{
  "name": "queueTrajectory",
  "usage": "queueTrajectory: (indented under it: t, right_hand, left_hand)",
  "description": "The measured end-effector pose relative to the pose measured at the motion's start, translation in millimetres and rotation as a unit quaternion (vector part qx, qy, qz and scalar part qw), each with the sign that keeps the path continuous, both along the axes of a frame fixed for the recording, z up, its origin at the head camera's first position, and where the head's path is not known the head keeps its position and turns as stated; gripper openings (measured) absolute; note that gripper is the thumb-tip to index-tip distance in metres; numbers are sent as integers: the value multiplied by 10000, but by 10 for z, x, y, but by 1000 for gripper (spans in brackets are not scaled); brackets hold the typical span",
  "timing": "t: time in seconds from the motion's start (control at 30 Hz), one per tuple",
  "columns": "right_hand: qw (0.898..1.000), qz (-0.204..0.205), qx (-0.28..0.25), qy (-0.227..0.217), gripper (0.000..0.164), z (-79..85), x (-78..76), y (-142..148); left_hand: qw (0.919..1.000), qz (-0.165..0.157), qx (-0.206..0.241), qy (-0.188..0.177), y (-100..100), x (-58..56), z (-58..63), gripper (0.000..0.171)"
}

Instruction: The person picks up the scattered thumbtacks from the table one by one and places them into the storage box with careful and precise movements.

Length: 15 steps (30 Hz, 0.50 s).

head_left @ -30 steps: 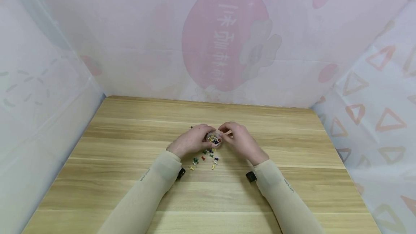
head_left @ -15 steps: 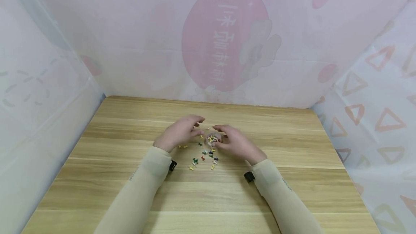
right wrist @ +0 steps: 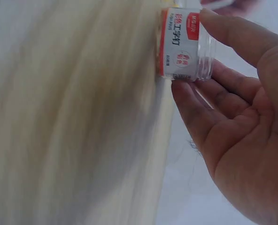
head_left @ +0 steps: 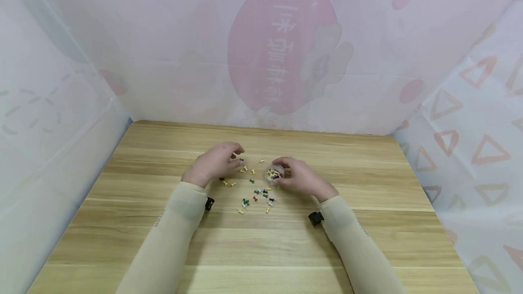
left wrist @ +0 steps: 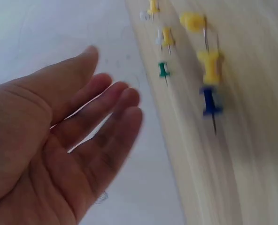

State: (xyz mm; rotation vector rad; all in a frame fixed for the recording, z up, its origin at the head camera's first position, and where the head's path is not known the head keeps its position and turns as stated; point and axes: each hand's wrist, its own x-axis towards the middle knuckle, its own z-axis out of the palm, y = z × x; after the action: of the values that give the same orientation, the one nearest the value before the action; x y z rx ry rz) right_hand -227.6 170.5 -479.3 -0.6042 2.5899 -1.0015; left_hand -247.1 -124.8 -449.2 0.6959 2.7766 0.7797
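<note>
My right hand (head_left: 302, 178) holds a small clear round jar (right wrist: 180, 44) of push pins, fingers and thumb around its sides. A white and red label wraps the jar, and colourful pins show inside its open top in the head view. My left hand (head_left: 212, 162) hovers at the left of the scattered pins, fingers loosely bent and apart from the thumb, holding nothing. Close to it in the left wrist view lie a blue push pin (left wrist: 210, 101), a yellow push pin (left wrist: 210, 67) and a green push pin (left wrist: 164, 70).
More loose pins lie in front of the jar, among them a red push pin (head_left: 255, 199) and a yellow push pin (head_left: 241, 212). They rest on a wooden table (head_left: 261, 248). A printed pink sheet (head_left: 184, 80) stands along its back edge.
My left hand has let go of the jar and moved left, uncovering several pins. My right hand now holds the jar, which has shifted slightly to the right.
</note>
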Motion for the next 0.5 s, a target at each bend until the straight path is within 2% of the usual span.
queueTrajectory:
  t: [0.13, 0.27, 0.37, 0.5]
  right_hand:
    - [9995, -136, -107, -269, 64, 11, -24, 92]
    - [9990, -29, -203, -386, 63, 11, -44, 137]
    - [9989, 40, -245, -392, 64, -8, -61, 152]
    - [9986, 72, -296, -433, 64, -46, -89, 174]
  left_hand:
    - [9991, -116, -150, -382, -151, 40, 27, 28]
    - [9947, -107, -620, -809, -279, 88, 48, 14]
    - [9910, -26, -858, -1029, -327, 102, 53, 14]
    - [9883, 83, -920, -1215, -340, 98, 37, 23]
